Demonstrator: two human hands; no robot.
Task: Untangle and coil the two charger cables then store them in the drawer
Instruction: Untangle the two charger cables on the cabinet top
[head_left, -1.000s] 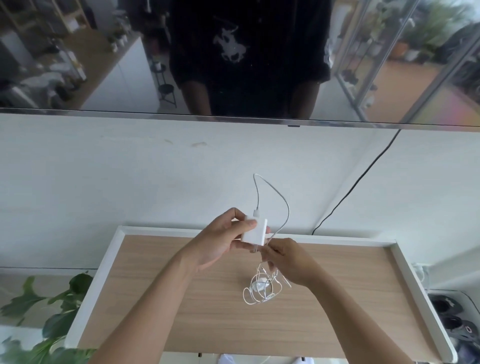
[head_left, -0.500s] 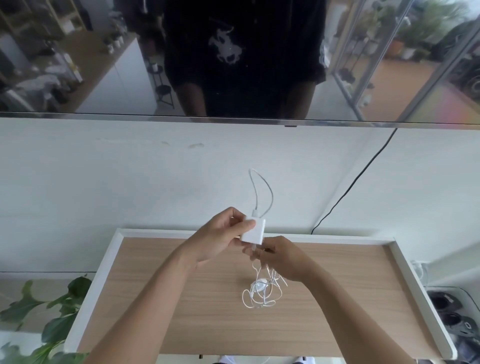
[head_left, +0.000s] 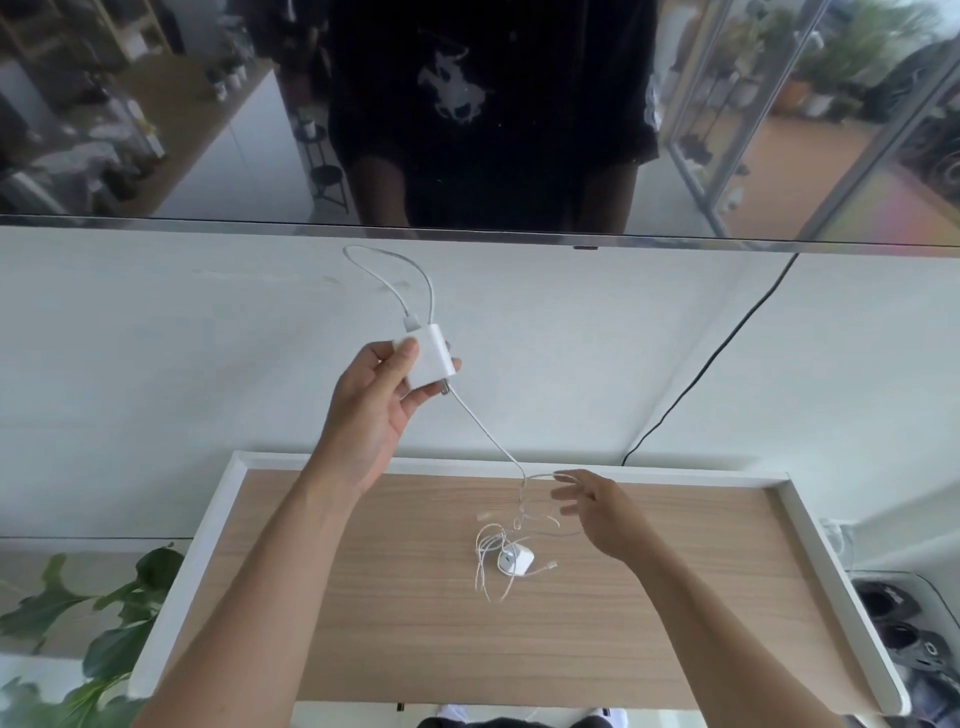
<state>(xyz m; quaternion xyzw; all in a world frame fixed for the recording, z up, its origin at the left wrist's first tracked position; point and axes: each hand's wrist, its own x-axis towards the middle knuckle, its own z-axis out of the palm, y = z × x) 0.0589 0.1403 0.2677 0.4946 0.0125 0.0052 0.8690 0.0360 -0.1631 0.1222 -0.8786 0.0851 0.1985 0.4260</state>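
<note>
The white charger adapter (head_left: 428, 358) is gripped by the left hand (head_left: 371, 410) and held high. Its cable (head_left: 483, 427) is stretched down and rightward to the tangle (head_left: 491, 545) on the tabletop (head_left: 363, 623), just left of the nearer right hand (head_left: 592, 514), whose fingers are spread with nothing grasped.

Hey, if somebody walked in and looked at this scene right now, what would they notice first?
The left hand holds a white charger block high above the wooden tabletop, its cable trailing down to a tangle at a second charger block. The right hand hovers open beside that cable. Above, a dark glossy screen mirrors the person.
</note>
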